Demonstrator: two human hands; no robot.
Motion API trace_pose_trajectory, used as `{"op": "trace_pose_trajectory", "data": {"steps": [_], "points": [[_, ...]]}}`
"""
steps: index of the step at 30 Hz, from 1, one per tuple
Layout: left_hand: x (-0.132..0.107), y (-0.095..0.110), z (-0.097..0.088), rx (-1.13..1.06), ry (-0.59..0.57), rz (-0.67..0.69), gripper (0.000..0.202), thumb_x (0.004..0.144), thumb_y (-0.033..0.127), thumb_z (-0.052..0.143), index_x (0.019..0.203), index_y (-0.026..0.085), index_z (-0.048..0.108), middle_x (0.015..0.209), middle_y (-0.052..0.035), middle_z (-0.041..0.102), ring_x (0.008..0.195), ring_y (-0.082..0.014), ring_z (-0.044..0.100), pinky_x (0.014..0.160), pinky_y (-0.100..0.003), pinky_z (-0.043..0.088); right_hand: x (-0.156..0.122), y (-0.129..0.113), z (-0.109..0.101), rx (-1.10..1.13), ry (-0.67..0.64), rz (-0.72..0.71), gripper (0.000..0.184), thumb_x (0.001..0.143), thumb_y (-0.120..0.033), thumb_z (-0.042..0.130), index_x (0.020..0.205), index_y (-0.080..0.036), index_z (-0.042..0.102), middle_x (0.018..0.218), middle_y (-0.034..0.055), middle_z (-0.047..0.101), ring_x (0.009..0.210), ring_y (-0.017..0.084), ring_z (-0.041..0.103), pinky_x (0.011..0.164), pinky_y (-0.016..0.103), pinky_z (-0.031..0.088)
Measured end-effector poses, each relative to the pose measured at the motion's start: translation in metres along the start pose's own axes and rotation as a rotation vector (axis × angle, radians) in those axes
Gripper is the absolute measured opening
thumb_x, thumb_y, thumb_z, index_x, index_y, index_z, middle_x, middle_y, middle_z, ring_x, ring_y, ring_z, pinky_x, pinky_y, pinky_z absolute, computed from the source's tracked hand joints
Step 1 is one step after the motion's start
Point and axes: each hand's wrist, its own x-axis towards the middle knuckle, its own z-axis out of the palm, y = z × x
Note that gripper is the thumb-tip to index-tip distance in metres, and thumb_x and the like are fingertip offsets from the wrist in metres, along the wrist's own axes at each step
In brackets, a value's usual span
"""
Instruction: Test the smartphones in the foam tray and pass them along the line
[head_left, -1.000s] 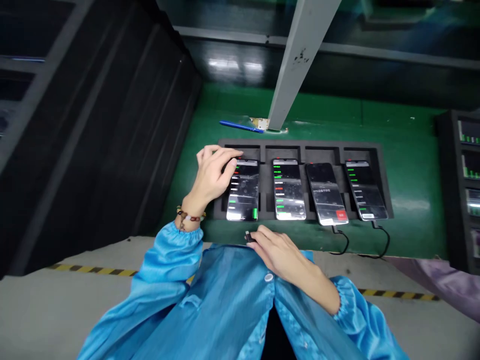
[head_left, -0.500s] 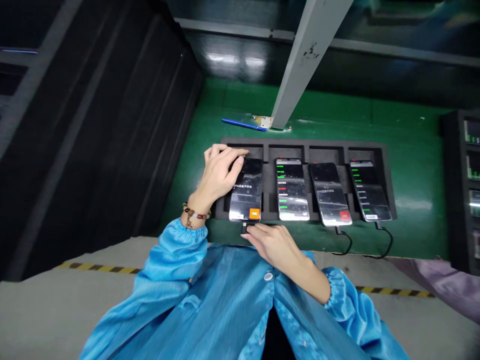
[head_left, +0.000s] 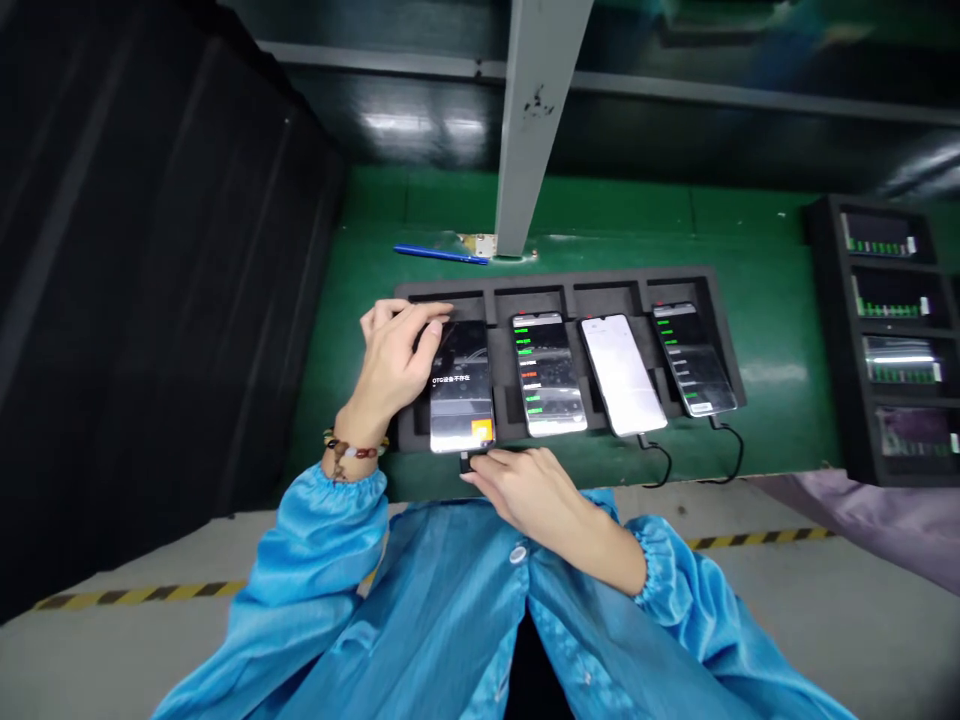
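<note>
Pinched a cable plug in the right hand, at the near end of the leftmost phone. Clasped its far end with the left hand (screen up, long axis running away from the body), in a foam tray.

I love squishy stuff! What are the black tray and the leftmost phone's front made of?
The black tray looks like matte foam, likely squishy: dull, no shine, thick cut-out pockets. The leftmost phone seems to have a hard, glossy glass front: it mirrors the lights.
</note>
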Motion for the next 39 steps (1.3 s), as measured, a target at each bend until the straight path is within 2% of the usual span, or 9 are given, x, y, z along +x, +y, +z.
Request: {"op": "trace_pose_trajectory", "data": {"steps": [6,11,17,27,33,39], "points": [[0.000,0.002,0.000,0.009,-0.006,-0.015,0.045,0.115,0.050,0.040,0.138,0.031,0.074,0.126,-0.0038,0.083,0.126,-0.0348,0.057,0.115,-0.057,0.032,0.000,0.003,-0.008,0.048,0.012,0.001,0.033,0.119,-0.043,0.055,0.104,-0.021,0.073,0.097,0.0015,0.083,0.077,0.017,0.077,0.060,0.033,0.031],[-0.001,0.002,0.000,0.003,-0.003,-0.023,0.043,0.115,0.047,0.042,0.136,0.029,0.075,0.128,-0.0036,0.083,0.127,-0.0336,0.057,0.117,-0.056,0.033,0.001,0.005,-0.006,0.020,-0.017,-0.039,0.035,0.118,-0.044,0.057,0.096,-0.022,0.072,0.087,0.0003,0.080,0.069,0.017,0.073,0.058,0.035,0.026],[-0.001,0.003,0.001,-0.001,-0.005,-0.044,0.040,0.114,0.044,0.045,0.135,0.029,0.074,0.127,-0.0028,0.083,0.128,-0.0336,0.056,0.118,-0.057,0.032,0.002,0.007,-0.004,0.014,-0.026,-0.046,0.033,0.118,-0.042,0.057,0.096,-0.022,0.072,0.088,-0.0002,0.080,0.070,0.017,0.073,0.059,0.035,0.025],[0.000,0.000,0.000,-0.012,-0.001,-0.027,0.035,0.110,0.045,0.051,0.128,0.030,0.076,0.127,-0.0044,0.082,0.126,-0.0349,0.059,0.117,-0.059,0.032,0.004,0.003,-0.014,0.160,-0.055,0.071,0.033,0.118,-0.045,0.058,0.105,-0.023,0.079,0.099,0.0023,0.085,0.087,0.020,0.081,0.068,0.032,0.039],[0.003,-0.002,0.001,0.001,0.007,-0.042,0.030,0.107,0.045,0.054,0.117,0.028,0.076,0.118,-0.0063,0.080,0.124,-0.0354,0.062,0.117,-0.059,0.032,0.003,0.002,-0.006,0.166,-0.064,0.146,0.039,0.118,-0.052,0.055,0.111,-0.024,0.081,0.104,0.0030,0.087,0.094,0.022,0.083,0.069,0.032,0.042],[0.002,-0.003,0.002,0.014,0.022,-0.038,0.028,0.106,0.044,0.056,0.117,0.027,0.075,0.119,-0.0066,0.079,0.123,-0.0343,0.063,0.117,-0.057,0.033,0.003,0.007,0.008,0.151,0.041,0.118,0.039,0.116,-0.054,0.059,0.108,-0.023,0.081,0.099,0.0032,0.086,0.089,0.021,0.082,0.066,0.031,0.043]]}}
